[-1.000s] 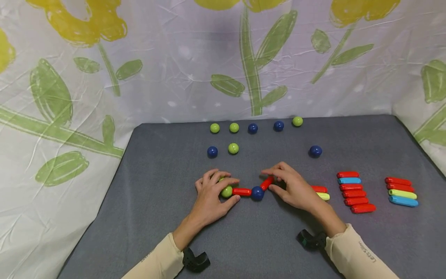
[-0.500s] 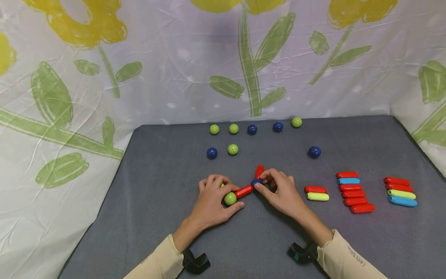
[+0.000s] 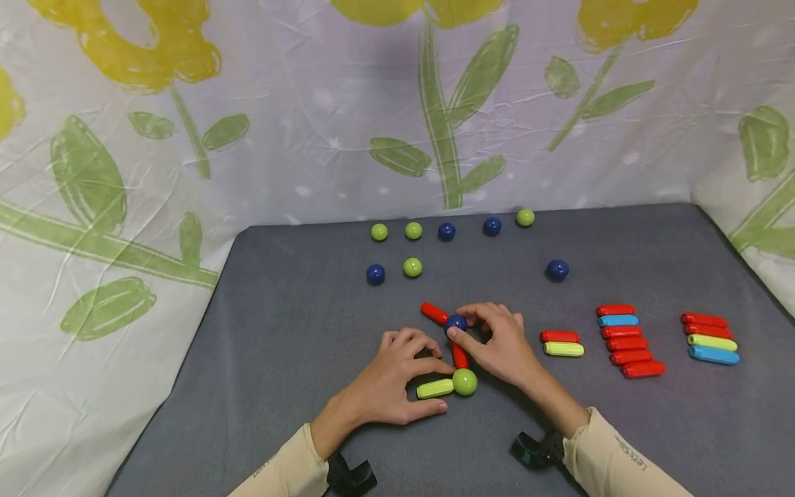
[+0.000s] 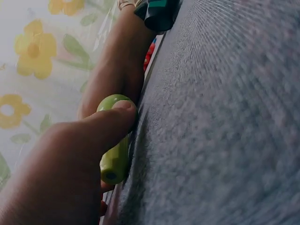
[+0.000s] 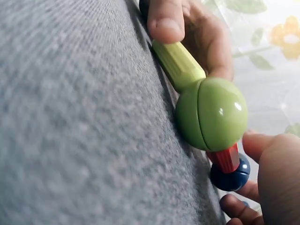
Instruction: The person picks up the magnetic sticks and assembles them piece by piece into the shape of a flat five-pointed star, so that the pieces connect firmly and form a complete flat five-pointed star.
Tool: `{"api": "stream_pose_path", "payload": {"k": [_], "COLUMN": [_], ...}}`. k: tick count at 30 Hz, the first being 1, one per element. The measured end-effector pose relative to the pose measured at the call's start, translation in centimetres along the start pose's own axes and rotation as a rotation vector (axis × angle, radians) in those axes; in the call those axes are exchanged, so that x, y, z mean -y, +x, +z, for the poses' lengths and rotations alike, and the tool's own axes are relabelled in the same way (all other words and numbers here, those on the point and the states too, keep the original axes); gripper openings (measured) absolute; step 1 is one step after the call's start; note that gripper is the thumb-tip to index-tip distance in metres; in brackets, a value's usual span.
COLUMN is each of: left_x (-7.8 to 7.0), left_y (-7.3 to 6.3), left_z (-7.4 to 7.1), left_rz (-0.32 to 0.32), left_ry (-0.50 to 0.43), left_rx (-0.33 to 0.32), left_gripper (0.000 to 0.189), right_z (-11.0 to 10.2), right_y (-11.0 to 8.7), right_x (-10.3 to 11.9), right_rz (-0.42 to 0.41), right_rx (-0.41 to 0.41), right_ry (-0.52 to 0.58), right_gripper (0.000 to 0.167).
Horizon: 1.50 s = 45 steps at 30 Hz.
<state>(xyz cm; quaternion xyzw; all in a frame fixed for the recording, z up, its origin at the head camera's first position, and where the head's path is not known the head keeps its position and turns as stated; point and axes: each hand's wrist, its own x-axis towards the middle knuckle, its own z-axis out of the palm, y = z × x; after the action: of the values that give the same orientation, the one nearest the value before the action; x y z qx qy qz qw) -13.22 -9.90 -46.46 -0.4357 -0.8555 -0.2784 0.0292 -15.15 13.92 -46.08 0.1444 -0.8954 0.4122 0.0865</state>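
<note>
A chain of joined toy pieces lies on the dark cloth: a red stick (image 3: 433,313), a blue ball (image 3: 456,323), a second red stick (image 3: 459,357), a green ball (image 3: 464,382) and a yellow-green stick (image 3: 435,388). My right hand (image 3: 499,345) pinches the blue ball between thumb and fingers. Around the yellow-green stick my left hand (image 3: 394,379) is spread, thumb extended on the near side and index fingertip right at the green ball. In the right wrist view the green ball (image 5: 220,115) stands large, with the second red stick (image 5: 227,158) partly hidden behind it.
Several loose balls, among them a blue ball (image 3: 375,274) and a green ball (image 3: 413,267), lie toward the back. Sticks lie in groups at the right: a yellow-green stick (image 3: 564,349) with a red one, then a blue stick (image 3: 714,355) in the farthest group.
The chain has turned: the green-ball end swung toward the person and right, the free red stick now points left. The yellow-green stick has come into view as the left hand loosened.
</note>
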Motion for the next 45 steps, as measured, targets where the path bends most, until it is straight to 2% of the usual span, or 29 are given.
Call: {"api": "stream_pose_path", "payload": {"k": [3, 11, 15, 19, 22, 25, 29, 34, 39, 42, 45], "left_x": [-0.1, 0.0, 0.1, 0.1, 0.2, 0.3, 0.7, 1.0, 1.4, 1.5, 1.5], "left_y": [0.0, 0.4, 1.0, 1.7, 2.5, 3.6, 5.5, 8.7, 11.9, 12.9, 13.4], "left_z": [0.0, -0.2, -0.9, -2.0, -2.8, -3.3, -3.8, -4.3, -4.1, -3.7, -3.2], "left_rz": [-0.014, -0.131, -0.140, -0.155, -0.179, -0.181, -0.161, -0.102, -0.062, -0.068, -0.070], "left_ry": [-0.041, -0.259, -0.339, -0.358, -0.346, -0.307, -0.247, -0.211, -0.195, -0.193, -0.201], "left_rx": [-0.011, -0.072, -0.115, -0.167, -0.167, -0.134, -0.052, 0.064, 0.142, 0.184, 0.215], "left_gripper": [0.035, 0.016, 0.010, 0.008, 0.009, 0.016, 0.024, 0.029, 0.034, 0.036, 0.036], "right_z": [0.0, 0.1, -0.2, -0.6, -0.7, -0.8, -0.8, -0.7, -0.7, -0.6, -0.7], "right_y": [-0.1, -0.4, -0.9, -1.5, -1.9, -2.1, -2.3, -2.5, -2.5, -2.5, -2.5], "right_x": [0.1, 0.0, 0.0, 0.0, 0.0, 0.0, 0.0, -0.1, -0.2, -0.3, -0.4], "right_rz": [-0.003, -0.014, -0.034, -0.063, -0.090, -0.111, -0.129, -0.148, -0.154, -0.157, -0.160], "right_rx": [-0.005, -0.021, -0.019, 0.008, 0.033, 0.064, 0.103, 0.127, 0.140, 0.147, 0.144], "right_ry": [-0.007, -0.009, -0.014, -0.016, -0.019, -0.011, 0.002, -0.007, 0.007, 0.021, 0.029], "right_gripper": [0.036, 0.028, 0.025, 0.024, 0.024, 0.025, 0.027, 0.029, 0.030, 0.029, 0.029]}}
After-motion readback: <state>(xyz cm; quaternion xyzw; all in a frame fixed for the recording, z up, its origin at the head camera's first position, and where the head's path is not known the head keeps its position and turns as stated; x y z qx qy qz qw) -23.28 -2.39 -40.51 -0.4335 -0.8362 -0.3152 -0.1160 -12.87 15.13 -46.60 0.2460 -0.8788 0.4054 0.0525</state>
